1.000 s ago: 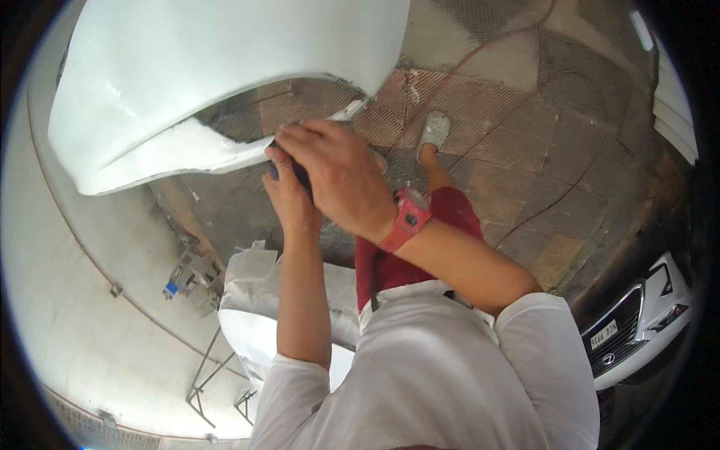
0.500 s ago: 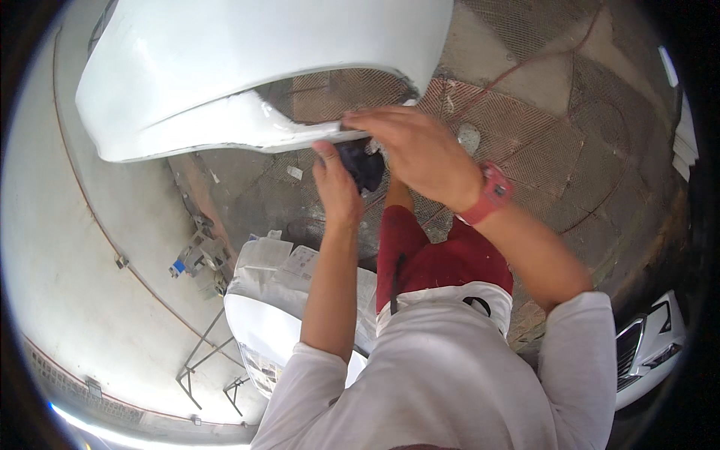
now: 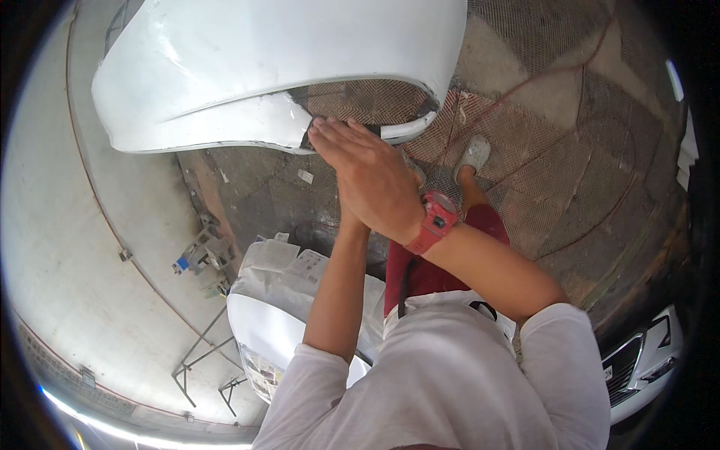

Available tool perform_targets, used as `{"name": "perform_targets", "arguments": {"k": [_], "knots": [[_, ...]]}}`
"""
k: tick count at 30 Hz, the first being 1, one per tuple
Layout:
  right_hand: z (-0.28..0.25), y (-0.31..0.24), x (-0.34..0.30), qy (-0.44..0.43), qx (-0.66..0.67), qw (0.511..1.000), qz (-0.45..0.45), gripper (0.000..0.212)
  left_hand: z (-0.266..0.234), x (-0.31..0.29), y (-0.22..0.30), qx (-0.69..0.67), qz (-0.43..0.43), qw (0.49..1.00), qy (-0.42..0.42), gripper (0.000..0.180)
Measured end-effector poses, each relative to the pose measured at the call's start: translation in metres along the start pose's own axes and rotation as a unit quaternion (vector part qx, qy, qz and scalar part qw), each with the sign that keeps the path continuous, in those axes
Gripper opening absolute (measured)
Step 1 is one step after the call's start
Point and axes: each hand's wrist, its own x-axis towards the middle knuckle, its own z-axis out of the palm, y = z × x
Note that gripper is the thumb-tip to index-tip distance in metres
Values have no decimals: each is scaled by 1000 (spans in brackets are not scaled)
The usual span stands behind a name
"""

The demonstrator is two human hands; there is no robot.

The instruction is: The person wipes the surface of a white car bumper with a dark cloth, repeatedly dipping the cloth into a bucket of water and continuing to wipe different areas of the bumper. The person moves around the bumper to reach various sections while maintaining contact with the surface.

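Observation:
A large white car body panel, shaped like a bumper (image 3: pixel 285 45), fills the upper left, with a long oval opening near its closest edge. My right hand (image 3: pixel 371 169), wearing a red watch (image 3: pixel 436 222), lies with its fingers stretched flat over the narrow rim below that opening. Beneath it is my left hand (image 3: pixel 352 210); only the part near the wrist shows, and its fingers are hidden. A piece of dark cloth (image 3: pixel 307 136) lies against the rim and shows at both sides of my right hand.
Behind my left forearm stands a white car part (image 3: pixel 259 322) partly wrapped in plastic and paper. Thin metal stands (image 3: pixel 186 369) are by the pale wall (image 3: pixel 45 210). A red hose (image 3: pixel 551 71) crosses the grid-patterned floor. A white car front (image 3: pixel 637 367) sits at lower right.
My right hand has moved left and down over my left hand, covering its fingers. The dark cloth has moved from below the rim onto it. The panel sits slightly farther right in view.

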Motion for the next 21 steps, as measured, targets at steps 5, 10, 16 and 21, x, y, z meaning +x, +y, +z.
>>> {"name": "perform_targets", "arguments": {"k": [5, 10, 16, 21], "knots": [[26, -24, 26, 38, 150, 981, 115, 53, -3, -10, -18, 84, 70, 994, -19, 80], [-56, 49, -21, -114, 89, 990, 9, 44, 16, -2, 27, -102, -46, 993, 41, 81], [-57, 31, -29, -83, 27, 990, 107, 41, 21, -10, 27, -42, -25, 998, 51, 85], [-26, 4, -16, -41, 56, 997, -14, 46, 4, -10, -2, -63, 2, 998, 19, 85]]}}
